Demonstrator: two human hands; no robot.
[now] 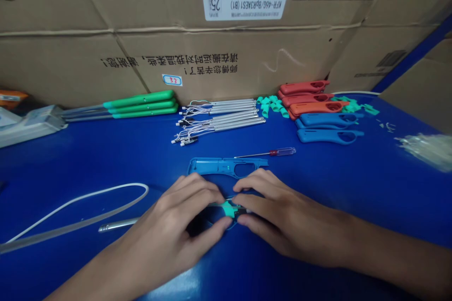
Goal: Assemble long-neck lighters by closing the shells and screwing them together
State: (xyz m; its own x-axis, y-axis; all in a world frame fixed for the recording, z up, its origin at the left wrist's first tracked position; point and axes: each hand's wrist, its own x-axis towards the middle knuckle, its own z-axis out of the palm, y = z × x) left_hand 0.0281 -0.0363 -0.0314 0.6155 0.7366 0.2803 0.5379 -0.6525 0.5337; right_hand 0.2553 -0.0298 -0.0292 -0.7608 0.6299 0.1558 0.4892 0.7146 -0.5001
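My left hand (183,216) and my right hand (278,211) meet at the front middle, fingers bent and closed around one partly built long-nose lighter. Its teal plastic trigger piece (229,209) shows between the fingertips, with dark parts beside it and some blue plastic below. A silver metal tube (118,225) sticks out to the left from under my left hand. Most of the lighter's body is hidden by my fingers. Just beyond lies a blue handle half (208,166), hollow side up, close to my fingers but apart from the lighter.
A screwdriver (282,151) lies behind the handle half. Farther back are silver tubes with wires (233,115), green lighters (141,103), loose teal pieces (271,105) and red and blue handle shells (326,135). A white cable (116,186) loops at left. A cardboard box (141,9) walls off the back.
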